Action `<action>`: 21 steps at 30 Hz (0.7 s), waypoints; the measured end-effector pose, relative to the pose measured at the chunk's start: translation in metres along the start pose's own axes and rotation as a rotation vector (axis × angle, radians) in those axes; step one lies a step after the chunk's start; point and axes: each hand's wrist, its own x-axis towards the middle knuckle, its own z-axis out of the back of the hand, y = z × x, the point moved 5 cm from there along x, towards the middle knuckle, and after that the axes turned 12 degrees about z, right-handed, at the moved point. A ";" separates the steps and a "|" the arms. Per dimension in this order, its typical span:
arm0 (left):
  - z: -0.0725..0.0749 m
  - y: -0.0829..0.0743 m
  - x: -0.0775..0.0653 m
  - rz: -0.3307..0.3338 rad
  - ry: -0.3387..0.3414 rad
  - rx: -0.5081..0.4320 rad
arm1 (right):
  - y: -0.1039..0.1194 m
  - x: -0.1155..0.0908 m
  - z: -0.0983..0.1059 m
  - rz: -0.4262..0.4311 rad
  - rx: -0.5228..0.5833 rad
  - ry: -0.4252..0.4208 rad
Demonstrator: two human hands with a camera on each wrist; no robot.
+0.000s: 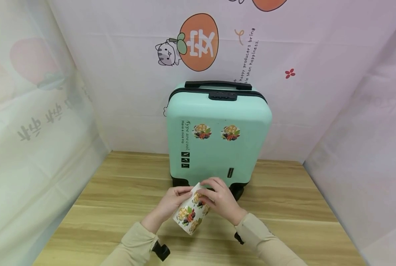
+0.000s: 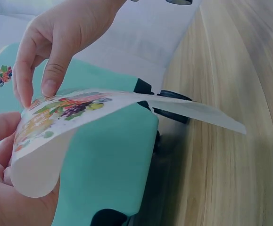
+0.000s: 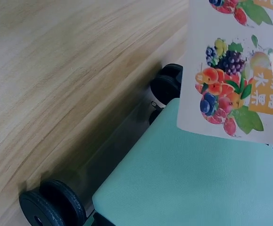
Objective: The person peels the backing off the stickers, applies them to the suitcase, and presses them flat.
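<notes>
So the mint green suitcase point(image 1: 217, 155) was standing upright on the wooden table point(image 1: 124, 207), and everything else was basically arranged around it. The sticker sheet point(image 1: 186, 215) was up in the air just in front of the suitcase's bottom end, on the person's side, tilted and curling over, with colourful fruit stickers on its white face. The left hand point(image 1: 169, 203) was mostly closed, with its thumb and fingers gripping the sheet by the edge. The right hand point(image 1: 223, 197) had its fingers bent over the top part of that same sheet, thumb and 1 finger pinching in close at a printed fruit design (couldn't tell if any sticker had lifted off the backing there, tbh). On the suitcase's front, in its upper half, there were 2 matching fruit stickers, a left sticker point(image 1: 202, 132) and a right sticker point(image 1: 231, 133), side by side and well apart from the sheet. Dark lettering point(image 1: 184, 135) ran down the suitcase's left side, a black handle point(image 1: 218, 85) sat across its top, and a black wheel point(image 3: 56, 202) showed at its base. Behind the suitcase hung a pale backdrop point(image 1: 118, 66) with cartoon prints.
</notes>
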 end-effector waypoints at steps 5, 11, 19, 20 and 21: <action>0.000 -0.002 0.000 0.012 -0.004 -0.022 | 0.000 0.000 0.001 0.004 -0.013 -0.002; 0.001 -0.003 0.000 0.001 -0.022 0.022 | 0.001 0.000 0.000 -0.006 -0.002 0.007; 0.001 0.001 0.001 -0.003 -0.039 0.059 | 0.004 0.004 0.002 0.011 0.012 -0.006; 0.001 0.001 0.001 -0.004 -0.044 0.061 | 0.005 0.004 0.001 0.015 0.013 -0.007; 0.002 0.002 0.002 -0.004 -0.048 0.063 | 0.005 0.004 0.001 0.017 0.015 -0.004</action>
